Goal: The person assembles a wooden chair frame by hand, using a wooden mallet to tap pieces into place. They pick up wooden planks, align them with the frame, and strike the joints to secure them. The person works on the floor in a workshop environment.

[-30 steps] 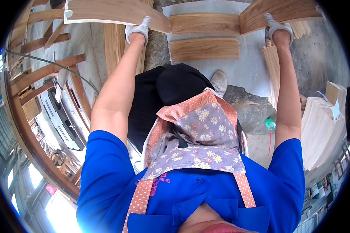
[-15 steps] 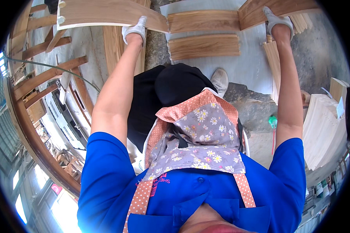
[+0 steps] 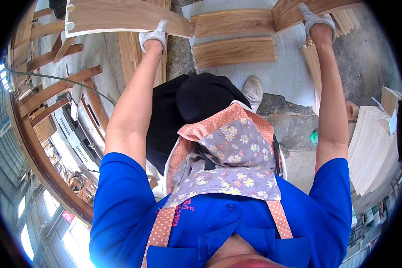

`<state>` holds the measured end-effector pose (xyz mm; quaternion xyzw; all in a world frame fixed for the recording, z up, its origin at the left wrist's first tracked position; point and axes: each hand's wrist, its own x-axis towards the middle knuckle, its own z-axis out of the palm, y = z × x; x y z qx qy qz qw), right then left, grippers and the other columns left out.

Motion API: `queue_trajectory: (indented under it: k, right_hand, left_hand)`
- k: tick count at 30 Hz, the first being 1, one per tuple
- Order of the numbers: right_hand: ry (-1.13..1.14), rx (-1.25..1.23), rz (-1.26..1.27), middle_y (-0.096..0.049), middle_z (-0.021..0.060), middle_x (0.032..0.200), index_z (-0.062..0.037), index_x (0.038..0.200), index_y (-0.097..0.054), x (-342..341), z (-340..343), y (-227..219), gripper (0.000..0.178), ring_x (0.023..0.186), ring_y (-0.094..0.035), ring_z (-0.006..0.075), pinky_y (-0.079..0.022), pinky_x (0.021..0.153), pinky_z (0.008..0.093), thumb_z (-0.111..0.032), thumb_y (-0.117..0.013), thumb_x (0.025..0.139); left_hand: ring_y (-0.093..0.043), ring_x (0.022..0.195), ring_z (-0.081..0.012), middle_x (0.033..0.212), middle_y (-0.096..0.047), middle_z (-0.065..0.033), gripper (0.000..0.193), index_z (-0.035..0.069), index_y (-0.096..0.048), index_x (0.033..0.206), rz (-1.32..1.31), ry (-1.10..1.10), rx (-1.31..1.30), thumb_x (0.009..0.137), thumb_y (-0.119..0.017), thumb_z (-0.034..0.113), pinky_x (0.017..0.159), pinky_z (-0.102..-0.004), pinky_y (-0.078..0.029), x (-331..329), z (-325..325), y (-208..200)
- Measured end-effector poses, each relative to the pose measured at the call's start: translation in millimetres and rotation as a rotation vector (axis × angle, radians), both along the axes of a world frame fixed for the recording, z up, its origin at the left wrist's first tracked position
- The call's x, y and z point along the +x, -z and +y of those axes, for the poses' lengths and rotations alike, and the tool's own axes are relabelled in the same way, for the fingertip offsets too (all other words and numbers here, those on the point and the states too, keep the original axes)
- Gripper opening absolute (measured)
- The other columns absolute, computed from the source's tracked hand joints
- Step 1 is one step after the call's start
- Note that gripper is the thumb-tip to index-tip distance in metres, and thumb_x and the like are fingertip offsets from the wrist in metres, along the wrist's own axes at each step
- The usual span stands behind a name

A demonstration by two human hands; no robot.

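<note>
On my far left stands a wooden frame [image 3: 60, 89], a green hose [image 3: 44, 75] running across it. Next comes the left board [image 3: 125, 18], pinched near its lower edge in my left grip [image 3: 153, 36] — gloved thumb on its face, fingers hidden behind. Long planks [image 3: 128, 58] lie under that hand, partly covered by it. The left board's right end meets the middle board [image 3: 232, 23], which lies over a pale sheet [image 3: 295, 71]; a loose board [image 3: 234, 52] rests just nearer to me. My shoe [image 3: 253, 89] is by the sheet's edge. At the middle board's other end the right board [image 3: 308, 12] angles away, pinched in my right grip [image 3: 319, 24], thumb on its face. My right forearm blocks part of a plank stack [image 3: 310, 62] — and of something green [image 3: 314, 138]. Farthest right stand pale boards [image 3: 373, 147].
</note>
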<state>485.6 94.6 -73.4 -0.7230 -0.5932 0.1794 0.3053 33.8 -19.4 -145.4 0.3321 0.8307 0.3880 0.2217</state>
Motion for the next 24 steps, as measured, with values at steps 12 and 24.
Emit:
queue_trajectory:
  k: [12, 24]
  right_hand:
    - [0.001, -0.089, -0.122, -0.067, 0.0182, 0.106, 0.0046, 0.108, -0.062, -1, 4, 1, 0.050, 0.105, -0.062, 0.0299, -0.048, 0.088, 0.0367, -0.038, -0.066, 0.081]
    - [-0.074, -0.044, 0.110, -0.069, 0.0153, 0.105, 0.0019, 0.108, -0.063, -10, -10, -13, 0.040, 0.103, -0.064, 0.0249, -0.048, 0.086, 0.0350, -0.028, -0.068, 0.082]
  left_hand:
    - [-0.065, 0.084, -0.0241, 0.109, -0.061, -0.0125, 0.057, 0.003, -0.048, 0.119, -0.082, -0.006, 0.031, 0.074, -0.080, 0.016, 0.062, -0.0340, -0.059, 5, -1, -2]
    - [-0.056, 0.112, -0.0286, 0.119, -0.063, -0.0132, 0.058, -0.002, -0.059, 0.117, -0.031, 0.061, -0.001, 0.079, -0.071, 0.040, 0.098, -0.0345, -0.040, 16, -15, -10]
